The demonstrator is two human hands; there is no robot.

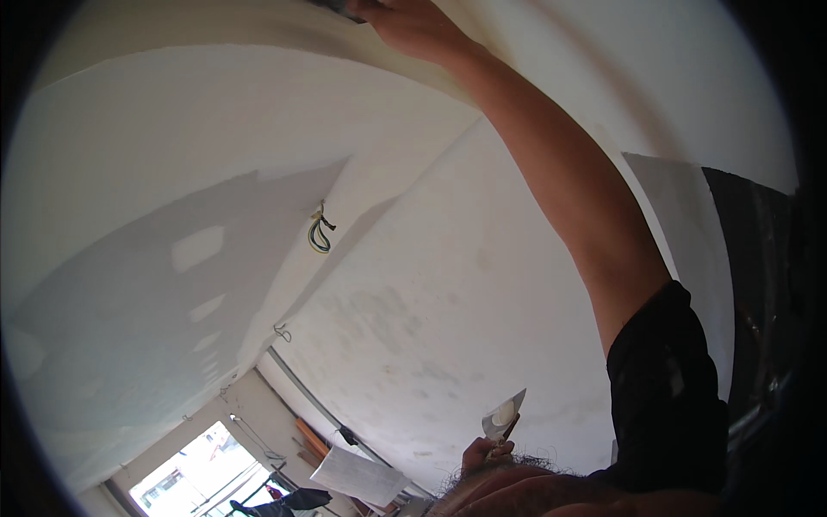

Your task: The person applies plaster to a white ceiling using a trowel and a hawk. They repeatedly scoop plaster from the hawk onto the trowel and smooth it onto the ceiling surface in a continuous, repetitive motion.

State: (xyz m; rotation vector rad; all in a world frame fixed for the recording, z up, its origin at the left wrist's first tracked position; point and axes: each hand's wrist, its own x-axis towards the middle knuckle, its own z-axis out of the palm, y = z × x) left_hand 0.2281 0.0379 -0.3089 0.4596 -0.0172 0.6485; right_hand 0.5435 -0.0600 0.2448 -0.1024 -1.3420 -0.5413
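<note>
My right arm is stretched high overhead, and my right hand [415, 28] is at the top edge of the head view. Its fingers are closed around a dark flat tool [343, 9], mostly cut off by the frame, so its exact kind does not show. The tool is close to the pale plastered surface [258, 21]. Low in the picture, my left hand [481, 453] grips a putty knife [518, 403] with its blade pointing up. A lump of whitish filler [503, 416] sits on that blade. Part of the left hand is hidden.
A looped bundle of cables [320, 236] hangs from the ceiling [172, 112], with a smaller wire [281, 333] farther off. Filler patches [198, 248] mark the grey board. Toward the lower left are a bright window [202, 472], a white sheet [360, 476] and dark cloth [289, 501].
</note>
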